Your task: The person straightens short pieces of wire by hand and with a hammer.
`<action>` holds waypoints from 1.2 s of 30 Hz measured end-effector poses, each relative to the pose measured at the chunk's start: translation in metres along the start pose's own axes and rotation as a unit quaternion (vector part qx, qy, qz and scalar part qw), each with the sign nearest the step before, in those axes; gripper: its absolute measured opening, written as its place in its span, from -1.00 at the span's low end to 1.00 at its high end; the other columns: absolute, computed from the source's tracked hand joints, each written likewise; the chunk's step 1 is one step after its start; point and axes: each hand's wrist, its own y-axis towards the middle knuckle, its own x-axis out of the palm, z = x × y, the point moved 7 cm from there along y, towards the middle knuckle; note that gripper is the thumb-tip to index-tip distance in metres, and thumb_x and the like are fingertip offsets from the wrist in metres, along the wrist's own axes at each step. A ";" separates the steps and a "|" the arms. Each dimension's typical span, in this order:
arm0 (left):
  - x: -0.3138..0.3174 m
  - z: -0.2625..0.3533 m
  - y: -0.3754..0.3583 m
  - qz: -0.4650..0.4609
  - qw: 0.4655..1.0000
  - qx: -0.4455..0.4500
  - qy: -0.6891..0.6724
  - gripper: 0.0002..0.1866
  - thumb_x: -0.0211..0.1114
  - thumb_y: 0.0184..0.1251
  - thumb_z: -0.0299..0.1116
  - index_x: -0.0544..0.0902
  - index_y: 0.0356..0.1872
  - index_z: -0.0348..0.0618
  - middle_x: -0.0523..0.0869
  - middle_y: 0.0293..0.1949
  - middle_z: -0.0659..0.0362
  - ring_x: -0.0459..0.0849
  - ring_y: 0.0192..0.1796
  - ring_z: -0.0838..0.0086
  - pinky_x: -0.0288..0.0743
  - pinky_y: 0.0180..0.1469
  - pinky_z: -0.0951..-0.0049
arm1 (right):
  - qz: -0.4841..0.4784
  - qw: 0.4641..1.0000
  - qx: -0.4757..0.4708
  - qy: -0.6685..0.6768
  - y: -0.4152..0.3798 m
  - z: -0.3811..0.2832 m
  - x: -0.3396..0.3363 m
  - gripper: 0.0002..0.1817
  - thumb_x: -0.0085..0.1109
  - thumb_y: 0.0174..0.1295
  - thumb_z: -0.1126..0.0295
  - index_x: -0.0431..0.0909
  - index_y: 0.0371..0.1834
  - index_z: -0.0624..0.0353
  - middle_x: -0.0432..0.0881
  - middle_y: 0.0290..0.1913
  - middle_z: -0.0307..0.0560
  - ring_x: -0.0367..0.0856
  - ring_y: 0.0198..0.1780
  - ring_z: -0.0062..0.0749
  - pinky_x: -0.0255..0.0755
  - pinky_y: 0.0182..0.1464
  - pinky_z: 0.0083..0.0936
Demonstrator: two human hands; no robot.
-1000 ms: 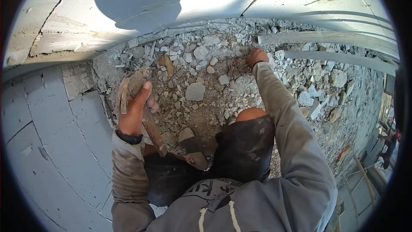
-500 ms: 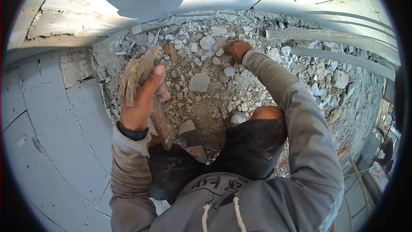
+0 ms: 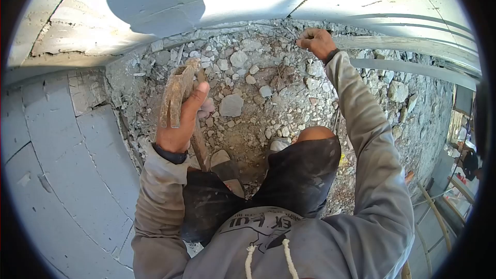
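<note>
Your left grip (image 3: 185, 124) was wrapped round a claw hammer (image 3: 174, 90) close under its head, claws pointing back toward your wrist, handle slanting down past the grip to your shorts (image 3: 305, 175). Your right grip (image 3: 319, 44), fingertips drawn together, was out by the foot of the wall (image 3: 248, 0); could not tell whether it held anything. Pale board (image 3: 398, 45) just right of that grip. Flat grey stone (image 3: 231, 105) between both grips, nearer the left, amid rubble (image 3: 289, 104).
</note>
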 end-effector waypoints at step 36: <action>0.064 0.004 0.029 -0.094 0.967 0.238 0.012 -0.72 0.09 0.38 -0.37 0.52 0.04 -0.21 0.59 0.00 0.13 0.53 0.06 0.42 0.41 0.13 0.40 | -0.018 0.869 -0.006 0.494 -0.118 -0.155 0.072 -0.93 0.11 0.25 0.47 0.47 -0.33 0.25 0.64 -0.39 -0.09 0.62 -0.46 -0.52 0.48 -0.43 -0.65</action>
